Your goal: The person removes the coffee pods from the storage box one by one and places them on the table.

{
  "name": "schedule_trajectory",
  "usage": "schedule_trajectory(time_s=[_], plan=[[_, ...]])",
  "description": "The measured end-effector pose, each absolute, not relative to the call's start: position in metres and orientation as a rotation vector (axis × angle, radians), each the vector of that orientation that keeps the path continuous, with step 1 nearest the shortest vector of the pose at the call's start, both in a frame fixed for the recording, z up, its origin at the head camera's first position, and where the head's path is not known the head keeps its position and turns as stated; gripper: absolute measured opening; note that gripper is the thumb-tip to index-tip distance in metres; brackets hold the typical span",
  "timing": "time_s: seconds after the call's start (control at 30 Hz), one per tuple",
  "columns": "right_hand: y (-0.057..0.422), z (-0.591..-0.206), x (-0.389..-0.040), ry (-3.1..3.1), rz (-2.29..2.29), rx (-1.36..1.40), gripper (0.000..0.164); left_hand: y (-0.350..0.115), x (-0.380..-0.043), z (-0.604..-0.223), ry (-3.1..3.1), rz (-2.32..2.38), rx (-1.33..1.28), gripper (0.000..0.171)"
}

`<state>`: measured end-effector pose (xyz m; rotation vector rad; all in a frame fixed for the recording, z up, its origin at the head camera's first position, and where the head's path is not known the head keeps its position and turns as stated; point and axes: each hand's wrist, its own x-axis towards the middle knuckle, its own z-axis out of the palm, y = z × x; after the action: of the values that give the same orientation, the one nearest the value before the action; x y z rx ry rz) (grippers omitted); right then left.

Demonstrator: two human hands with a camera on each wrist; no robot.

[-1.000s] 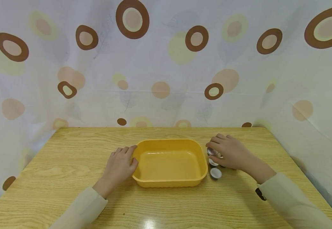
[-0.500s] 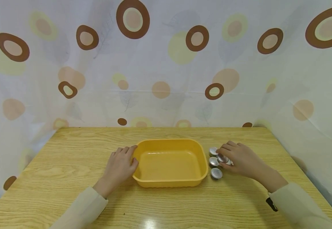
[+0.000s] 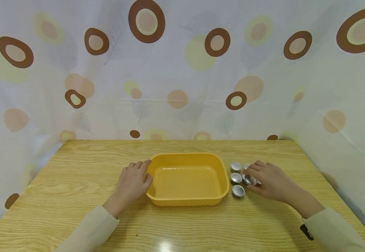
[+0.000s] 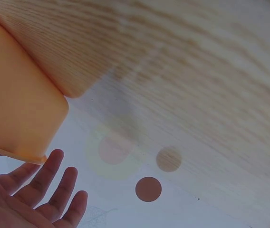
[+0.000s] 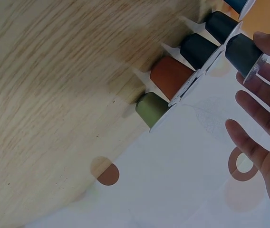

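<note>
In the head view my left hand [image 3: 134,182] rests at the left rim of a yellow plastic tub [image 3: 187,202]. Its index finger and thumb lie over the rim; in the left wrist view the other fingers [image 4: 61,192] extend loosely past it. Right of the tub, my right hand [image 3: 272,182] pinches a dark coffee capsule [image 5: 242,53] with a silver lid, between thumb and fingers. Several capsules stand lid up around it, among them an orange-brown one [image 5: 170,76] and a green one [image 5: 151,109]. The hand partly covers some in the head view.
A wooden table [image 3: 91,168] carries everything. Behind it and at its sides hangs a pale curtain [image 3: 169,119] with brown and beige ovals. The nearest column of capsules, with a front one [image 3: 238,191], stands close to the tub's right side.
My right hand has moved from the far capsule beside the tub to the right and nearer, and now holds a dark capsule. The left hand and the tub have stayed put.
</note>
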<state>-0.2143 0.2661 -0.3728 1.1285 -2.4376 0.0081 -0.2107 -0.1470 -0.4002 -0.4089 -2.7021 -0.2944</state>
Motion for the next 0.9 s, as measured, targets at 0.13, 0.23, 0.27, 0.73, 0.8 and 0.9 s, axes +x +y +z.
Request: schedule_trajectory(time_s=[0.13,0.23,0.27,0.73,0.8,0.9], plan=[[0.268,-0.376,-0.213,-2.410,0.016,1.149,0.035,-0.147,-0.211,-0.401,-2.708,-0.302,-0.404,0.040],[0.271,-0.378,-0.213,-2.405,0.017,1.166,0.035,-0.147,-0.211,-0.400,-2.712,-0.306,-0.401,0.040],[0.271,-0.379,-0.212,-2.405,0.016,1.173,0.035,-0.147,-0.211,-0.400,-2.713,-0.306,-0.399,0.040],[0.272,-0.386,-0.208,-2.458,0.002,1.183,0.035,-0.148,-0.211,-0.401,-2.722,-0.300,-0.398,0.040],[0.272,-0.387,-0.207,-2.467,0.002,1.177,0.035,-0.148,-0.211,-0.400,-2.722,-0.298,-0.402,0.040],[0.273,-0.390,-0.206,-2.469,0.009,1.172,0.036,-0.148,-0.211,-0.400,-2.721,-0.289,-0.406,0.040]])
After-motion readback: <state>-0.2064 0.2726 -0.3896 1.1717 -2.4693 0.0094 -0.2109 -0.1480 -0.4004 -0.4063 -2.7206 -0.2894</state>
